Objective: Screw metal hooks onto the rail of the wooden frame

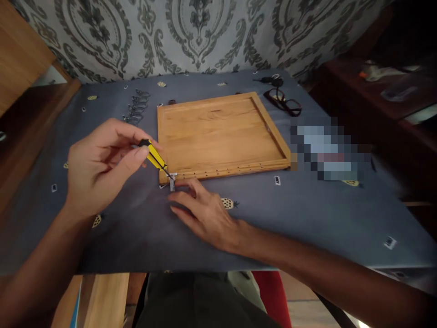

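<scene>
My left hand (102, 166) is closed round the yellow and black handle of a screwdriver (156, 157). The screwdriver slants down to the right, with its tip at a small metal hook (172, 182). This hook sits against the front edge of a shallow wooden frame board (211, 132), near its front left corner. Fingers of my right hand (208, 212) reach in from the right and hold the hook's lower part. Small dark holes run along the board's front edge. Any screw under the tip is too small to make out.
Several metal hooks (136, 107) lie in a row behind my left hand. Eyeglasses (283, 102) and dark keys (271, 80) lie at the back right, with a blurred-out object (327, 150) nearer. A patterned cloth (246, 253) covers the table. Wooden furniture (27, 54) stands left.
</scene>
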The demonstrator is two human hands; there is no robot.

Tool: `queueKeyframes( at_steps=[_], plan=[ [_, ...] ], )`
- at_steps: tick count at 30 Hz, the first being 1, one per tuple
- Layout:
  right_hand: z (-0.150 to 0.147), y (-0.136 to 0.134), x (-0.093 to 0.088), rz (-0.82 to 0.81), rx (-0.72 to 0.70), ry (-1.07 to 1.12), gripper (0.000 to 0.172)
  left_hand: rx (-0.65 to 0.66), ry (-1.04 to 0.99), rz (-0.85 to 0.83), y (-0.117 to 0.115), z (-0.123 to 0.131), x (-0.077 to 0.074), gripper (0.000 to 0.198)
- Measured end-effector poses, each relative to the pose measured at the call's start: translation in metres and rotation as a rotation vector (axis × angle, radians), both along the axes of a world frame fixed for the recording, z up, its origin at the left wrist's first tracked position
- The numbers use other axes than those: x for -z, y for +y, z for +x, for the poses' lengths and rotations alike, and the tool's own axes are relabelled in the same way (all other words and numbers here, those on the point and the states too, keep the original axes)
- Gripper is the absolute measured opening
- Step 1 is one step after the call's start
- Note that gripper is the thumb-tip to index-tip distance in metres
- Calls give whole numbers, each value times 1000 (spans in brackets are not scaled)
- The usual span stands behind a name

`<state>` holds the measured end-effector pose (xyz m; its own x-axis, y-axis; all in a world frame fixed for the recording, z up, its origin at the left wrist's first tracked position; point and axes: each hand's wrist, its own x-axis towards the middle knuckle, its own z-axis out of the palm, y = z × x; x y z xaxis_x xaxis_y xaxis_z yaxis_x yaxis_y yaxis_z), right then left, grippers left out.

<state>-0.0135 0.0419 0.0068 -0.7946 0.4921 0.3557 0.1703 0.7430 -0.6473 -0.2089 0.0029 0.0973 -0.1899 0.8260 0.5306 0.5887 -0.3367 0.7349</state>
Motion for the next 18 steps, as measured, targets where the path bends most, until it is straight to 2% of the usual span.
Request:
queueKeyframes(
  at_steps=[3, 8, 15, 18],
  plan=[
    [1, -2, 6, -3, -21, -133, 28, -10, 85, 94, 4, 1, 5, 24],
    [-1, 2, 7, -70, -68, -103, 36, -44, 41, 185, 8, 2, 11, 20],
    [-2, 4, 7, -112, -107, -98, 33, -147, 17, 77, 8, 8, 8, 17],
    [-2, 5, 6, -116, -117, -103, 33, -239, 23, 30, 6, 13, 5, 11]
  ],
)
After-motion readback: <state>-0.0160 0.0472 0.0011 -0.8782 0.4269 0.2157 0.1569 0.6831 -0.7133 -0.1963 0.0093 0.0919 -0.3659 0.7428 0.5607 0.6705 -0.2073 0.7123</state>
